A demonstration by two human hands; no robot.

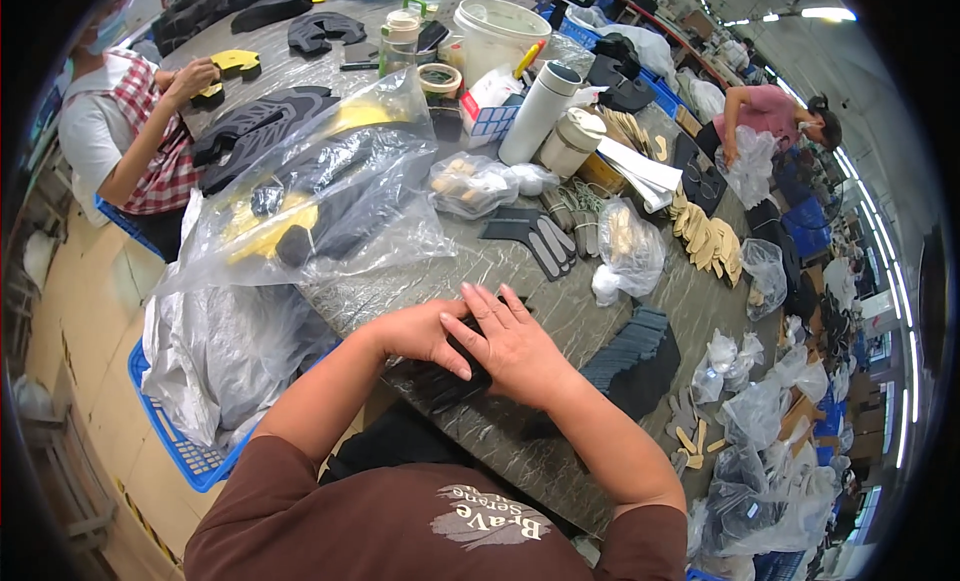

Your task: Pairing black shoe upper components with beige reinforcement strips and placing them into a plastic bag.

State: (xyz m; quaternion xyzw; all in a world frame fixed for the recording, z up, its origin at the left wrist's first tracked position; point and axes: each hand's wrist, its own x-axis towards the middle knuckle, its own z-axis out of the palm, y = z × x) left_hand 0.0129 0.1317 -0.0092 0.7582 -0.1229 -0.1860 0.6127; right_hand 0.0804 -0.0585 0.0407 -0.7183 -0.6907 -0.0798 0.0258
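At the near table edge, both hands lie on a black fabric piece (440, 383) that looks like a glove; most of it is covered. My left hand (415, 333) rests on it with the thumb stretched out, its fingertips partly hidden by the other hand. Crossing over it, my right hand (515, 356) lies flat with fingers spread. A stack of black and blue-grey fabric pieces (630, 356) is to the right of my right hand. Beyond my hands sits a dark glove-shaped piece with grey finger strips (535, 239).
Clear plastic bags of black and yellow pieces (340, 196) cover the left of the table (390, 291). A white bottle (540, 111), a bucket (500, 31) and beige cut pieces (705, 241) stand farther back. A blue basket (185, 431) is at left; co-workers sit left and stand right.
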